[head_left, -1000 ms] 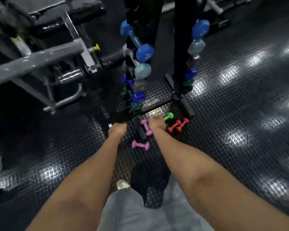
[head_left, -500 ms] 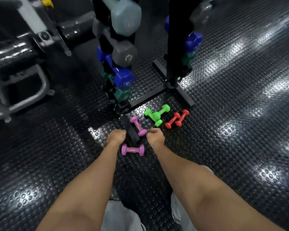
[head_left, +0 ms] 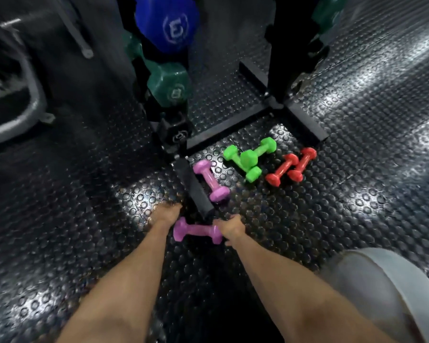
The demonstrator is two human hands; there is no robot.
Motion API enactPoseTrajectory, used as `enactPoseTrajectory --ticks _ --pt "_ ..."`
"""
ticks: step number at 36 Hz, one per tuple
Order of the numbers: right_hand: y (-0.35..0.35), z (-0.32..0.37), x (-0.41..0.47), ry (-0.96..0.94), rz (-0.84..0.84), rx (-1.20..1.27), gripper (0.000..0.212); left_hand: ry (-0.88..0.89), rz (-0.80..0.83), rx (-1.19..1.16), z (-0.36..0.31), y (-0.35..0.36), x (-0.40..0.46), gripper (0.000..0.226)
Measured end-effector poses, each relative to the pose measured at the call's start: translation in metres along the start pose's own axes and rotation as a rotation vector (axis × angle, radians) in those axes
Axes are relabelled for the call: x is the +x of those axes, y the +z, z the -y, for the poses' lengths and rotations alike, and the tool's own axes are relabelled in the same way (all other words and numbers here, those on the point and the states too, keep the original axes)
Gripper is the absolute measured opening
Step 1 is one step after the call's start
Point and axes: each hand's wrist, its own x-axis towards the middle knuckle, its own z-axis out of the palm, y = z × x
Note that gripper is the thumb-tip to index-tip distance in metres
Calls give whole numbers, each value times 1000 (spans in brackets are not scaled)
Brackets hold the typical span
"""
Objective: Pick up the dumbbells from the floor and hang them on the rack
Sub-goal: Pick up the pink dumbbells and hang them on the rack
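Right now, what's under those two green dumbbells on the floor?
The green dumbbells lie crossed, one resting on the other, on the black studded floor mat just in front of the rack's base bar. Whatever is directly beneath them is covered.

Studded floor [head_left: 357,206] bears pink [head_left: 211,180], green [head_left: 249,158], red dumbbells [head_left: 291,167].

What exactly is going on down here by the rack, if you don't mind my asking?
A person is bending to the floor, both hands reaching the nearest pink dumbbell. The right hand is at one end, the left hand beside the other. Another pink dumbbell, two green and two red lie by the rack.
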Motion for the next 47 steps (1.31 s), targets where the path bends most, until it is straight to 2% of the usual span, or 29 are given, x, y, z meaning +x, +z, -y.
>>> enactPoseTrajectory --ticks 6,11,14,17,19,21,25,27,31,36,40,44,47 --pt "12 -6 29 38 -10 47 68 -87 96 -65 21 34 27 70" --pt "25 5 39 56 20 -85 67 -170 11 -16 23 53 33 92" --pt "38 6 38 120 49 -124 68 -210 -31 38 20 55 32 84" --pt "45 4 40 191 33 59 69 -185 8 42 17 50 30 66" --pt "43 5 36 206 48 129 58 -171 73 25 16 47 26 62" --pt "36 6 23 196 64 142 50 -200 83 -68 19 42 19 62" --pt "18 16 -12 141 62 211 45 -216 47 -247 15 25 -5 80" --pt "3 31 -45 104 61 252 41 -178 -11 -276 -1 4 -35 81" --pt "-34 68 -123 9 86 338 33 -138 -104 -407 -39 -49 -111 66" --pt "-87 126 -238 -76 90 251 24 -132 -205 -608 -87 -123 -197 37" --pt "-122 179 -324 -110 56 337 30 -66 -248 -697 -134 -183 -267 29" --pt "-162 227 -402 -156 34 240 51 -28 -251 -703 -183 -247 -330 30" --pt "-188 259 -458 -193 33 219 46 -19 -261 -725 -216 -290 -372 28"
